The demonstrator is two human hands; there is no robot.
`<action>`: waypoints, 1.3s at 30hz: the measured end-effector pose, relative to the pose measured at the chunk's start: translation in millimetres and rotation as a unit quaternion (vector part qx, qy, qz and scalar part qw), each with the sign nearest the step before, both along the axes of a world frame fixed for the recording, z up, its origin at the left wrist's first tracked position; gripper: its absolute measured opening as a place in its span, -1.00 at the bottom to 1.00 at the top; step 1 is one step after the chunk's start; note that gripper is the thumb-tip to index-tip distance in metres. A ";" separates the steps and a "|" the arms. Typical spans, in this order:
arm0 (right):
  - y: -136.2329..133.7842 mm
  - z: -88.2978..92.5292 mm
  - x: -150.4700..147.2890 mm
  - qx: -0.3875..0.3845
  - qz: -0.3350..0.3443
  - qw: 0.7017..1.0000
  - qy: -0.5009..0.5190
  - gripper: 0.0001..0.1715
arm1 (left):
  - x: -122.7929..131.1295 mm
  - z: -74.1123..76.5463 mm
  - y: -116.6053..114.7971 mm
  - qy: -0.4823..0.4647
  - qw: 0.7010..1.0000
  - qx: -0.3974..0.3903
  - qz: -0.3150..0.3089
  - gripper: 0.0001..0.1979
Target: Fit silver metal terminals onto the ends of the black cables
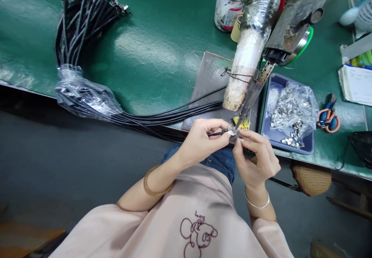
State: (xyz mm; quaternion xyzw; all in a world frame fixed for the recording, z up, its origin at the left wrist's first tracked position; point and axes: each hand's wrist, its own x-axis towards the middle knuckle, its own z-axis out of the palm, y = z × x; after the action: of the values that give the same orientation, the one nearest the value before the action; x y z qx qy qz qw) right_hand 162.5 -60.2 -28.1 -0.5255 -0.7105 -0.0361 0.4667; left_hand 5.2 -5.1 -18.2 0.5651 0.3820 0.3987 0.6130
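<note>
My left hand (203, 140) is closed in a pinch on the end of a thin black cable (216, 133) at the table's front edge. My right hand (255, 155) is closed too, its fingertips pinching a small shiny metal clip (232, 133) at that cable's tip. Both hands meet just under the point of a tape-wrapped tool (247, 60) that slants down from above. More black cables (174, 114) run left from here into a big bundle (81, 52) part-wrapped in clear plastic.
A blue tray (308, 147) holding a plastic bag of metal clips (293, 109) stands right of my hands. A dark plate (207, 79) lies under the tool. Pliers with blue-orange handles (328, 116), a clear jar (226, 4) and papers (356, 83) sit farther off on the green table (151, 52).
</note>
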 end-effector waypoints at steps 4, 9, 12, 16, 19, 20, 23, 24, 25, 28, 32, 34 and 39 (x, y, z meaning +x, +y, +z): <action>-1.6 -0.8 2.5 -0.005 0.020 1.000 -0.016 -0.73 | -2.0 -4.0 0.4 -0.008 0.999 -0.042 -0.022 -0.89; -3.1 1.6 2.9 -0.020 0.011 0.999 0.030 -0.75 | -3.3 -3.1 -1.2 -0.012 0.997 -0.065 -0.033 -0.87; -3.4 3.7 3.3 -0.073 0.019 0.994 0.084 -0.79 | -3.7 -0.9 -3.0 -0.028 0.996 -0.080 -0.028 -0.84; -7.5 5.0 7.6 -0.154 0.023 0.973 0.171 -0.89 | -4.2 0.9 -6.9 -0.021 0.998 -0.056 -0.015 -0.83; -14.7 2.7 13.1 -0.120 -0.026 0.974 0.191 -0.90 | -4.1 1.8 -9.7 -0.021 0.998 -0.058 -0.020 -0.83; -17.0 1.4 14.6 -0.101 -0.044 0.978 0.175 -0.89 | -4.1 1.8 -10.3 -0.022 0.997 -0.063 -0.023 -0.83; -20.3 -2.6 16.0 -0.046 -0.064 0.986 0.146 -0.80 | -4.6 0.7 -11.0 -0.030 0.996 -0.080 -0.030 -0.82; -19.9 -3.6 15.4 -0.033 -0.056 0.986 0.156 -0.74 | -4.9 -0.2 -10.9 -0.034 0.995 -0.087 -0.032 -0.82; -18.9 -4.4 14.4 -0.024 -0.047 0.985 0.167 -0.69 | -5.3 -1.3 -10.7 -0.038 0.994 -0.093 -0.034 -0.82; -14.0 -4.7 10.1 -0.024 -0.034 0.988 0.151 -0.68 | -6.1 -4.6 -9.9 -0.047 0.992 -0.110 -0.036 -0.81; -7.9 -1.7 4.2 -0.047 -0.001 0.995 0.087 -0.77 | -4.9 -6.4 -8.2 -0.046 0.992 -0.118 -0.026 -0.81; -6.1 -0.6 2.2 -0.053 0.015 0.995 0.078 -0.79 | -3.6 -5.6 -7.1 -0.046 0.992 -0.117 -0.017 -0.80; -4.8 -1.2 1.5 -0.052 0.017 0.996 0.067 -0.79 | -1.6 -1.4 -4.6 -0.043 0.992 -0.114 -0.011 -0.81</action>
State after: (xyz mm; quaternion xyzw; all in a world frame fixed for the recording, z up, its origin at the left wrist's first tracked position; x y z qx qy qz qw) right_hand 163.9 -65.0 -29.4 -0.5383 -0.6874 0.0441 0.4857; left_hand 3.6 -9.7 -19.6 0.4777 0.3926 0.3696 0.6936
